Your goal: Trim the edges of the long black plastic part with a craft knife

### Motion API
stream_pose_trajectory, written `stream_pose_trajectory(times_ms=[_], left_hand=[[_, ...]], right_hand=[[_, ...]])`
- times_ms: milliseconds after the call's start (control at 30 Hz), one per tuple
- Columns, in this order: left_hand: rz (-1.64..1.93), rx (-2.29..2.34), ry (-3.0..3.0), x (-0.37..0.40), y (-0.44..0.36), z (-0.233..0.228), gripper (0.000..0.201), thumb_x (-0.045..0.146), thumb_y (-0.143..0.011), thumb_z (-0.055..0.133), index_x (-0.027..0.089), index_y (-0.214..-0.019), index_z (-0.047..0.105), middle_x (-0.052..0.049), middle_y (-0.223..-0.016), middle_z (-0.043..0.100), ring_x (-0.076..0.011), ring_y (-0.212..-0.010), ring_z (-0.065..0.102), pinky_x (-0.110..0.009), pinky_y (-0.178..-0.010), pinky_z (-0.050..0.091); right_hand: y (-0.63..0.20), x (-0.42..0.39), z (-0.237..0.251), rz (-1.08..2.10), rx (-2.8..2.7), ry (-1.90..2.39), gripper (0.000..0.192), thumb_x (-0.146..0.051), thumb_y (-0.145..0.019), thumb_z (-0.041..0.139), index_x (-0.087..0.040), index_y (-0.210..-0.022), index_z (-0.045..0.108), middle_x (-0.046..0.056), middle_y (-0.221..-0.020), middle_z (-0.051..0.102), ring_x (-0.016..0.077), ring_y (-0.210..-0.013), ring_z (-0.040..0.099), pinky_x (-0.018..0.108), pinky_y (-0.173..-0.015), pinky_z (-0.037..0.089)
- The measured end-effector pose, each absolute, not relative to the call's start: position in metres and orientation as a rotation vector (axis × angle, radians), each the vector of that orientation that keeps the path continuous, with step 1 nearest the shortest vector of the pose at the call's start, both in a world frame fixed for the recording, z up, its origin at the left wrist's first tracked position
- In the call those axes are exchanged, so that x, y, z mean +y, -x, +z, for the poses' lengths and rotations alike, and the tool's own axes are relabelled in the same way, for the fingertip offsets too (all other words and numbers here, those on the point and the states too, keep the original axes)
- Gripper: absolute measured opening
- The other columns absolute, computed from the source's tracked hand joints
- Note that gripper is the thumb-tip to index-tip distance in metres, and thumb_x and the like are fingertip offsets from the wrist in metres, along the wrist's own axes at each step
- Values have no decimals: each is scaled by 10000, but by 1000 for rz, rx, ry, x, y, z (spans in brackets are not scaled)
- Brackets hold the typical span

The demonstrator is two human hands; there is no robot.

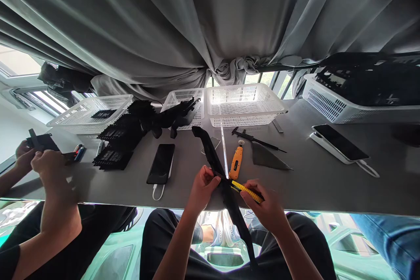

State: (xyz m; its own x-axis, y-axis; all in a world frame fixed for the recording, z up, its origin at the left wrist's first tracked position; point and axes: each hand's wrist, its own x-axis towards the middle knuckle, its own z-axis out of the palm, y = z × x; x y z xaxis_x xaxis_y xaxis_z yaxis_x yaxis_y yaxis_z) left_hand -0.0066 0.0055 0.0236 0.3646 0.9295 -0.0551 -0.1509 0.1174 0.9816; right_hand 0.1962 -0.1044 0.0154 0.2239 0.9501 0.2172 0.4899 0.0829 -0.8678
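My left hand (203,188) pinches a long black plastic strip (210,151) that runs from the table's near edge up towards the baskets and hangs down over my lap. My right hand (265,205) grips a yellow utility knife (246,191), its tip touching the strip right beside my left fingers. Both hands sit at the near edge of the grey table (295,175).
An orange tool (236,162), a black probe (254,139), a dark wedge (267,157) and two phones (161,163) (341,142) lie on the table. White baskets (243,105) stand behind. Black parts (121,140) pile at left, where another person's hands (36,157) hold a black piece.
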Motion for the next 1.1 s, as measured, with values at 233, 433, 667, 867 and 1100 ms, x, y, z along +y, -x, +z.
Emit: stream_pose_trajectory(times_ms=[233,433,667,867,1100], left_hand=[[962,848,-1160,4,6,28,492,498,-800,923,223,-775,516,34,-768,562,-144,-712,517,-272,-695,416],[955,843,-1163,5,7,25,472,482,-817,917,219,-792,526,32,-787,574,-140,-726,526,-261,-696,426],[1034,818,-1055,4,6,29,375,344,-802,900,232,-1017,613,5,-903,697,-181,-861,637,-286,-796,493],[973,866,-1012,3,8,33,358,318,-822,823,250,-1122,641,4,-915,716,-167,-763,620,-269,-682,467],[994,887,-978,5,10,30,390,353,-796,836,262,-1136,668,-5,-959,725,-170,-774,619,-267,-663,463]], right_hand=[[-194,-105,11,582,-1306,1595,320,-558,-1021,634,-244,-975,676,26,-842,753,186,-714,700,260,-634,554],[-193,-105,14,605,-1328,1570,341,-577,-1012,643,-242,-957,680,31,-832,755,188,-698,698,267,-649,563],[-187,-105,17,591,-1178,1576,397,-636,-979,671,-241,-934,685,25,-816,742,192,-696,693,268,-638,560],[-192,-106,13,628,-1258,1550,366,-602,-976,691,-239,-923,700,50,-849,768,223,-761,738,287,-666,588],[-199,-104,7,639,-1316,1556,342,-577,-974,696,-237,-940,707,62,-881,783,229,-771,751,301,-682,617]])
